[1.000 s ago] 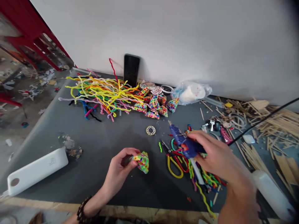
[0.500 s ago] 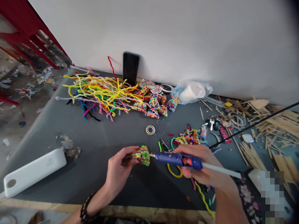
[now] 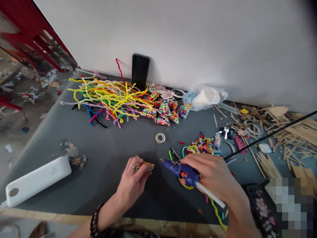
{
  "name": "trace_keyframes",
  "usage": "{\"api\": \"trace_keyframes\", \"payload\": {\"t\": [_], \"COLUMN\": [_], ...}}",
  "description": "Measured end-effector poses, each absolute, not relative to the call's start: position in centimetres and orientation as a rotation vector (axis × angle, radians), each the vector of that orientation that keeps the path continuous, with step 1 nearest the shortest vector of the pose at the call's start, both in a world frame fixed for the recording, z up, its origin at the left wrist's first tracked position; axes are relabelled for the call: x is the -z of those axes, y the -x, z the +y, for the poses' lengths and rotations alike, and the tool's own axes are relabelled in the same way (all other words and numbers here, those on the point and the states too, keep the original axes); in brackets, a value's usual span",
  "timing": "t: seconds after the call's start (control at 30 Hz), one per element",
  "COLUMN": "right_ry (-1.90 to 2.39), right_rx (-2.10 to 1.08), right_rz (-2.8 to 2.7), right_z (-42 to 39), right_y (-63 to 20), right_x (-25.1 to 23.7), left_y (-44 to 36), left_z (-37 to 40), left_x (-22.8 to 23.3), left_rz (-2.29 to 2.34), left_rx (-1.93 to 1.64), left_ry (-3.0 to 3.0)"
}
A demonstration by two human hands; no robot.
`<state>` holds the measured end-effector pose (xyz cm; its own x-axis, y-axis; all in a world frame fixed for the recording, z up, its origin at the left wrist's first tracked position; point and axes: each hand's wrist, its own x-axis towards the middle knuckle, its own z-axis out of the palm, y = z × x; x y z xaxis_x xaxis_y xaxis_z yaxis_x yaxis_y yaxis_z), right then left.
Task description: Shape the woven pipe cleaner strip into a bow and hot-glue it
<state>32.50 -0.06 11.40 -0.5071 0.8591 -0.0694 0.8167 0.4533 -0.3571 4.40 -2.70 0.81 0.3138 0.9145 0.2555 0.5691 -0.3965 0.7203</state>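
Observation:
My left hand (image 3: 132, 180) is closed around a small multicoloured, bumpy piece (image 3: 150, 167), mostly hidden behind my fingers and thumb. In my right hand (image 3: 213, 168) is a blue glue gun (image 3: 170, 167), its nozzle pointing left and a little up, a short gap away from my left hand. A clear glue stick (image 3: 211, 195) juts out of the gun's back end. Under and behind the gun lie cut bits of coloured pipe cleaner (image 3: 201, 145). Just beyond my hands rests a small round ring with a dark centre (image 3: 160, 138).
Long pipe cleaners (image 3: 109, 96) are heaped at the back, beside several similar speckled pieces (image 3: 164, 107). A phone (image 3: 140, 71) leans on the wall. A white power strip (image 3: 38, 181) lies left. Wooden sticks (image 3: 297, 132) and keys (image 3: 226, 132) are on the right. A black cord (image 3: 269, 134) crosses there.
The glue gun's nozzle has come away from the speckled piece, and the gun is now tilted with its back end lower. My left hand has turned over, its fingers covering the piece.

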Motion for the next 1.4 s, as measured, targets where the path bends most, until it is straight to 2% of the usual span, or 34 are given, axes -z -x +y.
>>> {"api": "trace_keyframes", "payload": {"t": [0.17,0.4,0.53,0.77,1.0,1.17,1.27,1.4], "right_ry": [1.458,1.359,1.334,1.401,1.868,1.771,1.636,1.600], "right_rx": [-0.569,-0.684,-0.728,-0.754,-0.589,-0.816,-0.985,-1.037], "right_rz": [-2.484,-2.441,-2.393,-2.327,-2.353,-2.321,-2.289,-2.318], "right_z": [-0.2,-0.4,-0.4,-0.6,-0.4,0.5,0.8,0.9], "right_y": [-32.7,-33.1,-33.3,-33.1,-33.0,-32.4,-31.7,-31.2], "right_x": [-11.0,-11.3,-11.2,-11.8,-11.7,-12.6,-13.4,-13.8], "left_y": [-3.7,-4.7,-5.1,-5.4,-6.4,-6.9,-7.1,-7.5], "left_z": [-2.6,-2.6,-2.9,-3.3,-3.3,-3.4,-3.1,-2.9], "left_x": [-0.8,-2.5,-3.5,-4.9,-5.6,-5.4,-5.4,-5.5], "left_rz": [1.288,1.018,0.964,0.956,0.723,0.582,0.641,0.741], "left_rx": [-0.935,-0.839,-0.720,-0.612,-0.515,-0.637,-0.651,-0.706], "left_ry": [-1.722,-0.672,-0.392,-0.297,-0.246,-0.517,-0.645,-0.779]}}
